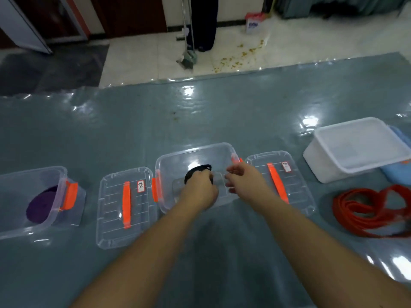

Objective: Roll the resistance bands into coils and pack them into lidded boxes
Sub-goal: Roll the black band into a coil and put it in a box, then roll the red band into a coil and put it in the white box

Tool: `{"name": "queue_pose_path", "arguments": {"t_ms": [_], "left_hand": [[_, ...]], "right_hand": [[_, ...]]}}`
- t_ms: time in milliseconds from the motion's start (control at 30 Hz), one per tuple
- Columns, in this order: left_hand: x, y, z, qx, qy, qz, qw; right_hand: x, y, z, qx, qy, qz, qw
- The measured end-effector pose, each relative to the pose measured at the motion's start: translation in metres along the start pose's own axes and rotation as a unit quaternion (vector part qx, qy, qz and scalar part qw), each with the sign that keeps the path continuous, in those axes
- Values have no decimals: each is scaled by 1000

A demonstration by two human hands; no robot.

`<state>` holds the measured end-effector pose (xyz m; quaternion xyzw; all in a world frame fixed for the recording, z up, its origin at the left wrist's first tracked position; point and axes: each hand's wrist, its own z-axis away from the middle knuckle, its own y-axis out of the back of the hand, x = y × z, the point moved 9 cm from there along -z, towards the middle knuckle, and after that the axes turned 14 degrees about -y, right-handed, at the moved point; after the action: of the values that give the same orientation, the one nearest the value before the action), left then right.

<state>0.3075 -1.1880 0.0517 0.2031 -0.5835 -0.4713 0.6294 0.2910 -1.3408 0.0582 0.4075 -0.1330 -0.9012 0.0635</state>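
Observation:
A clear box (pixel 178 161) with orange latches stands open in the middle of the grey-blue mat. My left hand (pixel 200 190) grips a black coiled band (pixel 198 170) and holds it inside this box. Beside it, my right hand (pixel 242 176) hovers over the box's right side with its fingers loosely curled and nothing in them. A second clear box (pixel 55 174) at the left holds a purple coil (pixel 42 205). Two clear lids with orange handles lie flat: one (pixel 111 218) left of the middle box, one (pixel 295 174) right of it. A loose red band (pixel 373 210) lies at the right.
A white tub (pixel 329 165) stands at the back right with a blue cloth (pixel 398 172) beside it. Beyond the mat is tiled floor with scattered crumbs (pixel 240 56), a broom (pixel 189 56) and a person's dark legs (pixel 203 23).

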Motion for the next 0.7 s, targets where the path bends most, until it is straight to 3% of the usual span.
{"name": "queue_pose_path", "arguments": {"t_ms": [200,433,700], "left_hand": [[102,-36,35,23,-93,61,994],[227,-146,76,-67,-137,4,988],[346,-265,112,-181,-193,-70,962]], "right_hand": [[58,82,43,14,-37,-86,996],[197,228,99,68,-99,-139,983],[348,369,158,148,-170,-263,938]]}}
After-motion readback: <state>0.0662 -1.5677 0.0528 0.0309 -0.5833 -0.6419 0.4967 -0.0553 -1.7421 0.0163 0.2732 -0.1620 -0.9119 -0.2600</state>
